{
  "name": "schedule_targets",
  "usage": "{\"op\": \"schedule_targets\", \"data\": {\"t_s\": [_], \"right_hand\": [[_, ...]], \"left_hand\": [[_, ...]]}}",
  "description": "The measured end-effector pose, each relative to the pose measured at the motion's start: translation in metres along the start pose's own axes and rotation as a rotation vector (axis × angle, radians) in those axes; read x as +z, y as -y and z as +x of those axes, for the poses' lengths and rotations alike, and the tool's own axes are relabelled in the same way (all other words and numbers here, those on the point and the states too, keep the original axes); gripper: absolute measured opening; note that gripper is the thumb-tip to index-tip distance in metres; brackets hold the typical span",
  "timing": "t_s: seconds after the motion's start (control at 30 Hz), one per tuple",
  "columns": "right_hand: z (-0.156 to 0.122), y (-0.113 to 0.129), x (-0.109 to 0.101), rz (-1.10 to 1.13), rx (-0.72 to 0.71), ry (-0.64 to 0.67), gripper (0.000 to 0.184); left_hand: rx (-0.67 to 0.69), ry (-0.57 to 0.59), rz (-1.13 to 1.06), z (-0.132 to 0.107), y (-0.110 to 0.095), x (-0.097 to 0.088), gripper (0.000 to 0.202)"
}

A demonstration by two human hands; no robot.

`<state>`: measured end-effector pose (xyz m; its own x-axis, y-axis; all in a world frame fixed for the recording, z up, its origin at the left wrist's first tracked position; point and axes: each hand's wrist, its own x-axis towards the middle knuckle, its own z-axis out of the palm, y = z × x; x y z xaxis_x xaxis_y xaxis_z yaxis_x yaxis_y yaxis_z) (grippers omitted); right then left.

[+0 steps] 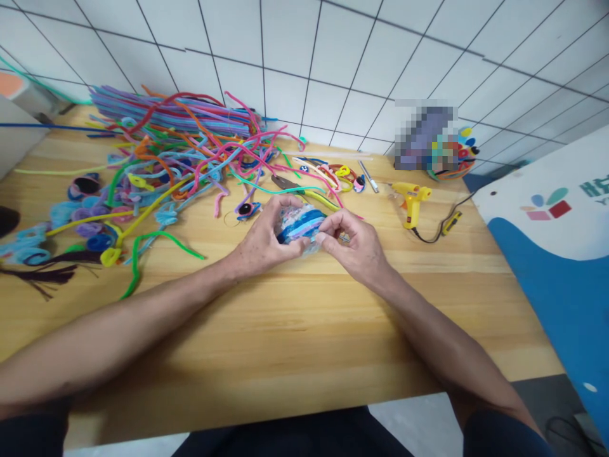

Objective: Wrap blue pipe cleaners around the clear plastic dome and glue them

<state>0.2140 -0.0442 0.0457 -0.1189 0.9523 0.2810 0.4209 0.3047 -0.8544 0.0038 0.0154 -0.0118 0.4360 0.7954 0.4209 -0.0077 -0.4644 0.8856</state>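
A crinkled, see-through plastic packet with blue, white and pink bands is held above the table, in front of the pliers. My left hand grips its left side, with the thumb along the near edge and the fingers over the top. At the packet's right end, my right hand pinches the plastic between thumb and fingertips. Whether the bands are print or contents, I cannot tell. Just beyond my hands lie pliers with yellow-green handles and a small blue figure with a black oval.
A tangled heap of coloured pipe cleaners covers the back left of the wooden table. On the right are a yellow glue gun with a black cord, a slim knife-like tool and a holder of colourful pieces. White tiles rise behind.
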Motion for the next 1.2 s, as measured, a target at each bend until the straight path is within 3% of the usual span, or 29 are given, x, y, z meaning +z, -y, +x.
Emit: {"op": "schedule_targets", "data": {"t_s": [0.23, 0.5, 1.2], "right_hand": [[0.001, -0.004, 0.002, -0.044, 0.037, -0.020, 0.012], [0.000, -0.007, 0.004, -0.008, 0.036, -0.013, 0.015], [0.005, -0.006, -0.012, -0.003, 0.013, 0.101, 0.010]], "left_hand": [[0.004, 0.002, 0.067, 0.000, -0.002, -0.003, 0.070], [0.048, 0.122, 0.141, 0.004, -0.008, -0.016, 0.056], [0.060, 0.045, 0.117, 0.002, -0.001, -0.009, 0.058]]}}
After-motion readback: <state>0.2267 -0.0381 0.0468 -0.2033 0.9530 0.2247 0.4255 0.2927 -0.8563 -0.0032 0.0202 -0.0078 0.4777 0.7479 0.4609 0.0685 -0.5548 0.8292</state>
